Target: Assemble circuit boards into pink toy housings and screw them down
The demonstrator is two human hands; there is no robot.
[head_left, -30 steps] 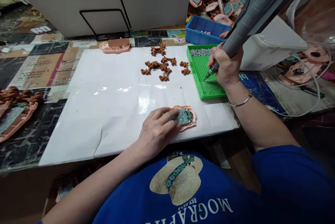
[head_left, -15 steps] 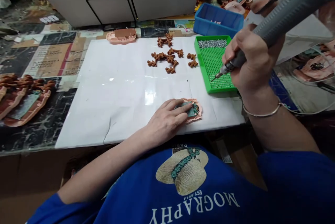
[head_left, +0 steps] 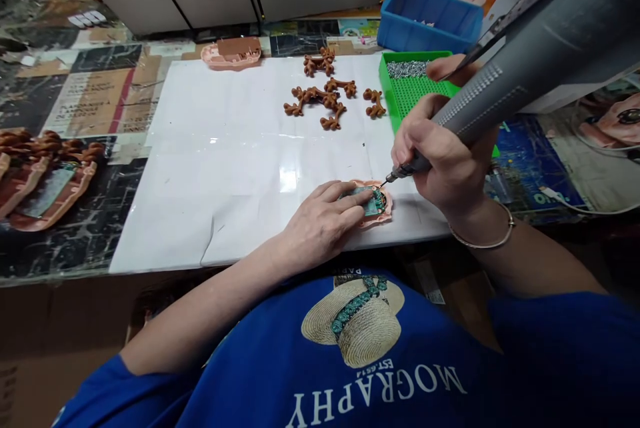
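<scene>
A pink plastic shell [head_left: 384,219] with a green circuit board [head_left: 371,207] inside lies near the front edge of the white work surface. My left hand [head_left: 317,225] covers its left end, the fingers pressing on the board and holding the shell down; the thumb is hidden. Wrapped in my right hand [head_left: 445,148] is a grey electric screwdriver [head_left: 525,75], tilted down to the left. Its bit meets the upper right part of the board; whether a screw is on the tip is too small to tell. Behind my right hand stands a green perforated tray [head_left: 389,88] with small silver screws [head_left: 407,69].
Several brown bone-shaped pieces [head_left: 315,98] lie on the white sheet [head_left: 225,148]. Another pink shell [head_left: 231,55] sits at the back edge. A blue bin [head_left: 427,18] stands behind the tray. Shells with boards [head_left: 50,195] are at far left, more at the back right.
My right hand has brought the screwdriver from over the green tray left and toward me, so its bit is now at the board. My left hand stays on the shell.
</scene>
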